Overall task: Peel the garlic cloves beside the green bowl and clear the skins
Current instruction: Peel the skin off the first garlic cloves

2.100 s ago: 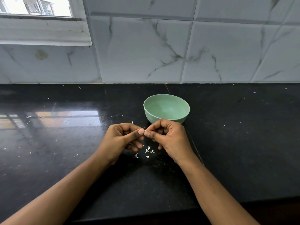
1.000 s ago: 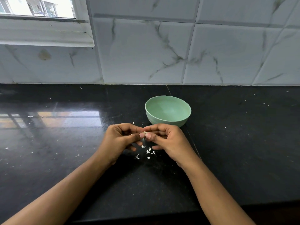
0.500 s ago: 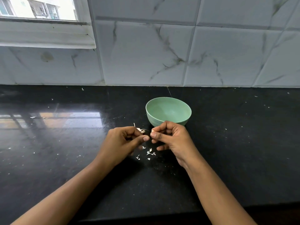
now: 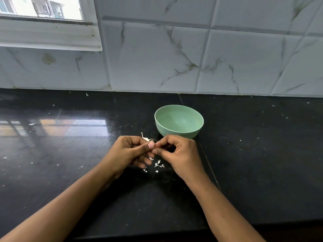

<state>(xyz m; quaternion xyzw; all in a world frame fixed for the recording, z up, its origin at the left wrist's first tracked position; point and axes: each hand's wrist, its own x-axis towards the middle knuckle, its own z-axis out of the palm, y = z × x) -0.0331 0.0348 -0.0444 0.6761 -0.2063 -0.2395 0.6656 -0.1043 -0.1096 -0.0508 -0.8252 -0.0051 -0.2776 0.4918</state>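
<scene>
Both hands at frame centre: left hand and right hand pinch one garlic clove, just below green bowl; skin bits on countertop underneath.

The garlic clove is mostly buried between the fingertips of the left hand and right hand. Only a pale sliver and a thin strip of skin poke out, so no clue how much is peeled. The scraps just under the hands are too tiny to make out. The right hand's knuckles cover the bowl at its near bottom edge. Both forearms run off the bottom, and the window far up-left of the hands is cropped.
</scene>
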